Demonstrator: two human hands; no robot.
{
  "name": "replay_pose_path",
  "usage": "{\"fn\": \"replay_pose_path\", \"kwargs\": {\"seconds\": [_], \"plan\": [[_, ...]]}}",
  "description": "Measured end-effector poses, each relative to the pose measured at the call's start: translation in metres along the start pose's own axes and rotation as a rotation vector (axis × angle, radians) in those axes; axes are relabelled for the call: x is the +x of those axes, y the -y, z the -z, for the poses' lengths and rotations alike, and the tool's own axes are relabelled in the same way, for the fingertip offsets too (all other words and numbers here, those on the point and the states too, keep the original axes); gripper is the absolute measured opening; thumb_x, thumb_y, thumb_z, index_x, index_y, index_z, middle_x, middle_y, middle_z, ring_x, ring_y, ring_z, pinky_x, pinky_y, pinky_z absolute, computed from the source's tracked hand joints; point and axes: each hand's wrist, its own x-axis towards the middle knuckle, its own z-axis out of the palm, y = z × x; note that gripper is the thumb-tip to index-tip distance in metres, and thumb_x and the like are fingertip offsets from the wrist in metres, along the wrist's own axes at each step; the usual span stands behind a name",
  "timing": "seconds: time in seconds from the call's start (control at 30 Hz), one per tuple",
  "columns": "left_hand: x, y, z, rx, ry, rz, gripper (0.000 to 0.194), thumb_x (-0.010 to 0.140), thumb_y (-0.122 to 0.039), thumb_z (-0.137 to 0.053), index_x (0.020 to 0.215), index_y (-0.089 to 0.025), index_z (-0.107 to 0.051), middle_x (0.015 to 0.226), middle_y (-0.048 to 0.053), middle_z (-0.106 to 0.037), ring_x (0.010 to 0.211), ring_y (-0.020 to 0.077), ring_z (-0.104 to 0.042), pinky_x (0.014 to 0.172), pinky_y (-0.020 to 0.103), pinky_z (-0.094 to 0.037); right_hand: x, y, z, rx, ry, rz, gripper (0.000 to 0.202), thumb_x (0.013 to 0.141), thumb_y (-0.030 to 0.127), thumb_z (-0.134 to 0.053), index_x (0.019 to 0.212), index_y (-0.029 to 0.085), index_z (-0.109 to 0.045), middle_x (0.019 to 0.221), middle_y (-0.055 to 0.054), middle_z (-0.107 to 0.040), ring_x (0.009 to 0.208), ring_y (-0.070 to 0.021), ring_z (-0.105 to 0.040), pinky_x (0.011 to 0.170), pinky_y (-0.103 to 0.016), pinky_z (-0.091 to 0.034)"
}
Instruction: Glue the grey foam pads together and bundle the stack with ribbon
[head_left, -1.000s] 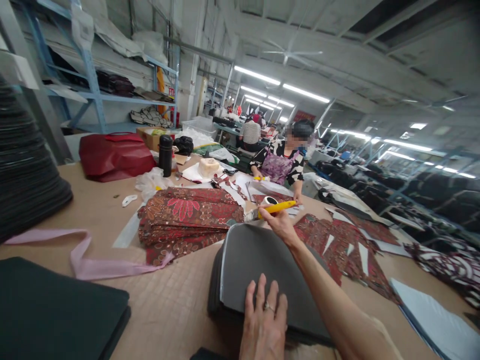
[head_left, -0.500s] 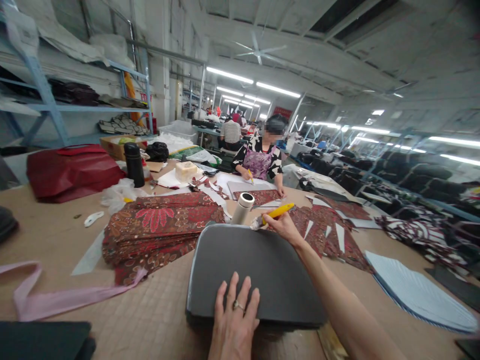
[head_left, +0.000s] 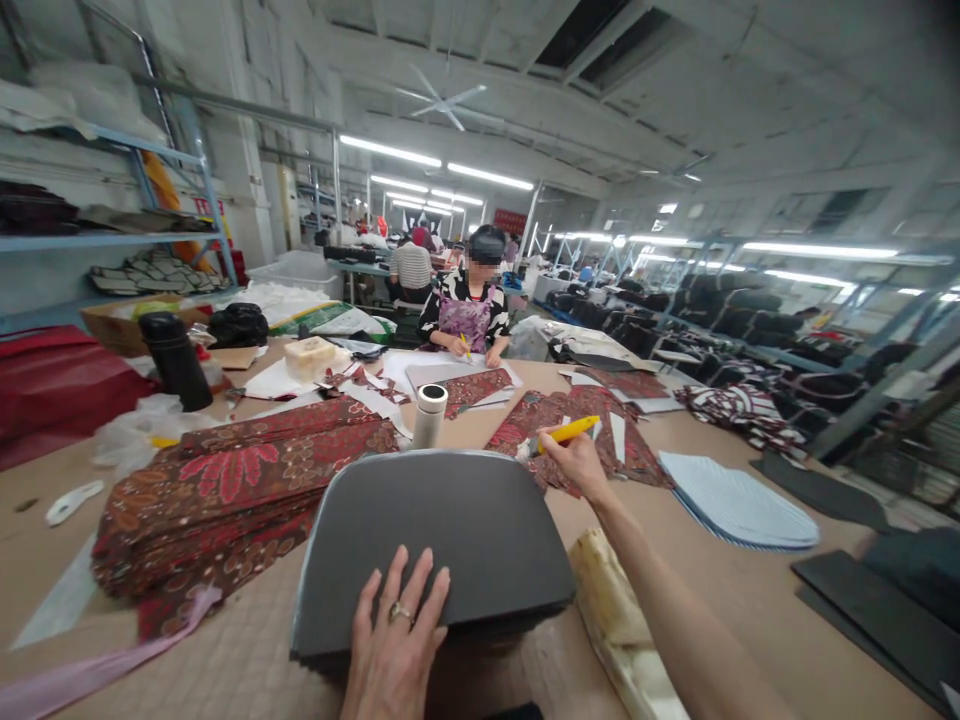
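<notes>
My left hand (head_left: pixel 400 625) lies flat on a stack of dark grey rounded panels (head_left: pixel 450 530), fingers spread and a ring on one of them. The stack's far edge carries a thin whitish line. My right hand (head_left: pixel 576 455) is wrapped round the yellow handle of a brush (head_left: pixel 574 428), its pale bristles pointing left by the stack's far right corner. Whether the bristles touch the edge I cannot tell. Just beyond the stack stands a white cylindrical flask (head_left: pixel 430 415).
Patterned red-brown fabric (head_left: pixel 247 480) is piled at left, with more pieces (head_left: pixel 517 415) behind the brush. A cream, stained container (head_left: pixel 619 620) lies beneath my right forearm. Light blue panels (head_left: pixel 739 500) rest at right. Across the table a person (head_left: pixel 469 310) holds a yellow tool.
The view has turned right, so the table things sit further left. My right hand has moved the brush along the stack's far edge toward its right corner. My left hand stays on the stack.
</notes>
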Motion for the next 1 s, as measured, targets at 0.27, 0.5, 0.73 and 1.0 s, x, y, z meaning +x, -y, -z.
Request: {"fn": "replay_pose_path", "kwargs": {"seconds": [0.27, 0.5, 0.73, 1.0], "plan": [[0.001, -0.001, -0.003, 0.055, -0.010, -0.026, 0.043, 0.079, -0.006, -0.045, 0.114, -0.027, -0.060, 0.118, 0.000, -0.064, 0.111, 0.0207, -0.055, 0.101, 0.034, -0.028, -0.026, 0.012, -0.008, -0.194, -0.087, 0.006, 0.033, 0.074, 0.045, -0.051, 0.075, 0.018, -0.070, 0.066, -0.006, -0.069, 0.065, -0.0219, -0.064, 0.062, -0.029, -0.044], [-0.002, -0.004, -0.006, 0.040, 0.018, 0.005, 0.042, 0.079, -0.006, -0.047, 0.112, -0.027, -0.061, 0.118, 0.002, -0.064, 0.109, 0.0245, -0.057, 0.095, 0.038, -0.031, -0.064, 0.017, 0.016, -0.354, -0.117, 0.047, 0.033, 0.079, 0.042, -0.045, 0.075, 0.019, -0.069, 0.057, -0.005, -0.065, 0.058, -0.0208, -0.062, 0.058, -0.027, -0.038], [-0.005, -0.008, -0.005, 0.022, 0.070, 0.048, 0.039, 0.082, -0.009, -0.049, 0.113, -0.028, -0.061, 0.120, 0.002, -0.063, 0.113, 0.0250, -0.056, 0.095, 0.039, -0.032, -0.115, 0.022, 0.034, -0.383, -0.144, 0.022, 0.035, 0.081, 0.045, -0.045, 0.081, 0.019, -0.069, 0.059, -0.003, -0.064, 0.055, -0.0192, -0.061, 0.054, -0.026, -0.038], [-0.003, -0.008, -0.007, -0.043, 0.175, 0.107, 0.039, 0.083, -0.010, -0.049, 0.115, -0.028, -0.060, 0.124, 0.005, -0.060, 0.119, 0.0259, -0.051, 0.097, 0.044, -0.035, -0.188, 0.040, 0.061, -0.282, -0.191, 0.078, 0.032, 0.082, 0.047, -0.048, 0.084, 0.022, -0.069, 0.085, -0.008, -0.070, 0.082, -0.0235, -0.064, 0.079, -0.037, -0.047]]}}
